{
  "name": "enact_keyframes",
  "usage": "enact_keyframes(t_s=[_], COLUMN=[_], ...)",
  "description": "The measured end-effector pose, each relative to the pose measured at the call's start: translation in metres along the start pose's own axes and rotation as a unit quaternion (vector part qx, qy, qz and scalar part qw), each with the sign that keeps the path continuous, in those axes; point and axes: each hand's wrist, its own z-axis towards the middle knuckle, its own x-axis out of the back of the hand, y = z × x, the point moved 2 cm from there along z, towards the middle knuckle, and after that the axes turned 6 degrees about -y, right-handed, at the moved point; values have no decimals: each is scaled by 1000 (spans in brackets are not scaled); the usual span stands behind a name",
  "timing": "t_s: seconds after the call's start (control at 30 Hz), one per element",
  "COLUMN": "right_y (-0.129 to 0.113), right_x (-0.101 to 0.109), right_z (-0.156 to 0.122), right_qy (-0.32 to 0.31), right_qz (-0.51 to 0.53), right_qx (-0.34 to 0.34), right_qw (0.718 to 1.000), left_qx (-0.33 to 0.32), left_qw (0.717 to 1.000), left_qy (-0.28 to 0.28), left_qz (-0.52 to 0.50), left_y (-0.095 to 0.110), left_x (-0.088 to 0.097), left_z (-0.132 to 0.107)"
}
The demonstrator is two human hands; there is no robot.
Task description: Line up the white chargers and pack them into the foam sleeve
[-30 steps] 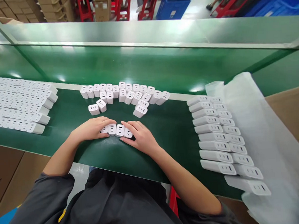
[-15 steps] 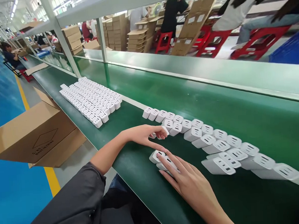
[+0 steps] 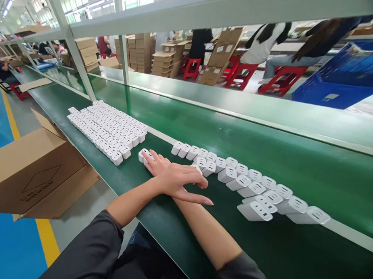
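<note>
Arms now crossing, your open right hand [image 3: 155, 164] is pushing chargers [image 3: 142, 153] up to the packed block [image 3: 107, 127]; your left hand [image 3: 182, 181] is hovering open.

Right hand [image 3: 155, 163] lies flat on loose chargers [image 3: 142, 154] just beside the charger block [image 3: 106, 129], left hand [image 3: 179, 181] crosses over its wrist, farther from the block

right hand [image 3: 155, 163] wrist: under left hand [image 3: 180, 180] | chargers [image 3: 142, 154] beneath it: mostly hidden
</note>
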Motion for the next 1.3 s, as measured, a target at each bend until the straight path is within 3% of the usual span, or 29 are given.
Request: enact_keyframes(t_s=[0.13,0.27,0.37,0.47,0.53,0.6,0.7,0.8,1.07,1.3], right_y=[-14,-25,-28,-21,-8,10,34,41,30,27], right_x=[-1,-5,-8,-5,-1,3,1,-5,-19,-14], right_z=[37,49,50,49,47,45,43,41,43,43], right_qy=[-5,-2,25,88,130,134,22,-71,-42,-42], right_qz=[-31,-31,11,119,211,301,468,575,627,647], right_qx=[3,30,35,25,9,-26,-99,-127,-165,-181], right_qw=[1000,999,999,989,969,944,878,805,760,740], left_qx=[12,33,42,47,47,43,34,27,30,7], left_qw=[1000,999,998,998,997,998,998,999,999,1000], left_qy=[7,-9,-18,-43,-53,-43,-27,-38,-36,-15], left_qz=[-11,-19,-33,-30,-26,-31,-35,-18,-16,-11], left_y=[-9,-13,-15,-16,-17,-18,-18,-18,-19,-21], left_x=[-2,-6,-10,-15,-18,-20,-21,-23,-27,-28], left_z=[1,2,3,3,4,4,4,4,4,2])
